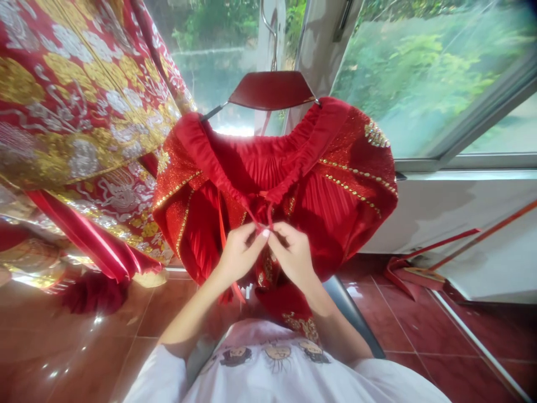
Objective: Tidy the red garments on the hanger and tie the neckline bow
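A red skirt (331, 207) with gold beaded trim and a gathered waistband hangs in front of me on a hanger (272, 90) with a dark red bar. At the front of the waistband, a thin red drawstring (252, 214) comes down to my fingers. My left hand (241, 252) pinches one part of the string, and my right hand (291, 252) pinches another part right beside it. The fingertips of both hands almost touch, and the small bit of string between them is partly hidden. A loose red ribbon (222, 221) dangles left of my left hand.
A red garment with gold and silver embroidery (84, 101) hangs at the left. Behind the skirt are glass windows (398, 84). A red dustpan (403, 277) and a long stick (482, 238) lean by the right wall, above a red tiled floor (403, 319).
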`<state>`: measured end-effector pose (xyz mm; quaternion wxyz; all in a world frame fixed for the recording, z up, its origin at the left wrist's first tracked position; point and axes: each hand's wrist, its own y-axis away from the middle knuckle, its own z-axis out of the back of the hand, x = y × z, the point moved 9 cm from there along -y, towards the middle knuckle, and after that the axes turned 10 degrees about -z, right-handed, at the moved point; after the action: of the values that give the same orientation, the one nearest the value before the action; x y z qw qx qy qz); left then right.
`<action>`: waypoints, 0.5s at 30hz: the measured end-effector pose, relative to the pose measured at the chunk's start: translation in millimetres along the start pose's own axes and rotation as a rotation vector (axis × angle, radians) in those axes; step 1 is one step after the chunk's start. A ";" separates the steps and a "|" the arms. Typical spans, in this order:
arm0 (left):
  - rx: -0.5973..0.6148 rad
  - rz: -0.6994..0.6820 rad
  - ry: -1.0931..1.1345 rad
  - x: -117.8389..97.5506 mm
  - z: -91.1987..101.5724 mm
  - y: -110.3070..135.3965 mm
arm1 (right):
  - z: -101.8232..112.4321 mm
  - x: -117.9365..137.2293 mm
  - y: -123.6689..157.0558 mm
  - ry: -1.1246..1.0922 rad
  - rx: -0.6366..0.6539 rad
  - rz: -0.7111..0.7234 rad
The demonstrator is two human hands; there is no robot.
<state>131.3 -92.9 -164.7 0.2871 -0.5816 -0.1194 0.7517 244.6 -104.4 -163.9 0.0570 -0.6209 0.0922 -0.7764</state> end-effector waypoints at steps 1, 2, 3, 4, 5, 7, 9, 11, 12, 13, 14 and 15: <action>-0.020 -0.013 -0.021 -1.6 5.5 -2.4 | 4.4 4.1 -1.1 0.018 -0.002 0.024; -0.048 -0.032 -0.042 -4.3 12.9 -4.7 | 10.5 8.6 -2.1 0.042 -0.018 0.054; -0.090 -0.062 -0.066 -8.6 22.4 -6.9 | 17.7 13.3 -3.0 0.073 -0.047 0.085; -0.141 -0.101 -0.096 -14.7 33.4 -8.6 | 25.4 18.2 -3.8 0.110 -0.079 0.115; -0.196 -0.149 -0.137 -22.8 45.0 -9.9 | 32.9 23.4 -4.5 0.150 -0.108 0.146; -0.297 -0.267 -0.234 -44.1 66.5 -10.6 | 45.6 34.8 -5.4 0.226 -0.136 0.211; -0.378 -0.375 -0.323 -67.3 83.7 -10.0 | 56.7 48.0 -5.4 0.273 -0.144 0.290; -0.466 -0.454 -0.399 -87.8 100.3 -8.7 | 70.4 60.8 -5.9 0.292 -0.179 0.366; -0.511 -0.478 -0.433 -95.5 109.0 -8.4 | 78.0 65.6 -7.4 0.296 -0.202 0.394; -0.554 -0.493 -0.462 -101.0 118.1 -8.7 | 85.7 69.0 -10.3 0.299 -0.227 0.413; -0.593 -0.501 -0.488 -103.9 127.3 -9.7 | 93.2 70.6 -14.7 0.305 -0.252 0.424; -0.622 -0.499 -0.510 -104.1 136.5 -11.8 | 100.3 70.8 -20.5 0.312 -0.278 0.429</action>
<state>22.6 -121.7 -34.5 0.2327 -0.3905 -0.5418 0.7070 327.2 -106.0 -70.7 0.1196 -0.4624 0.3343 -0.8125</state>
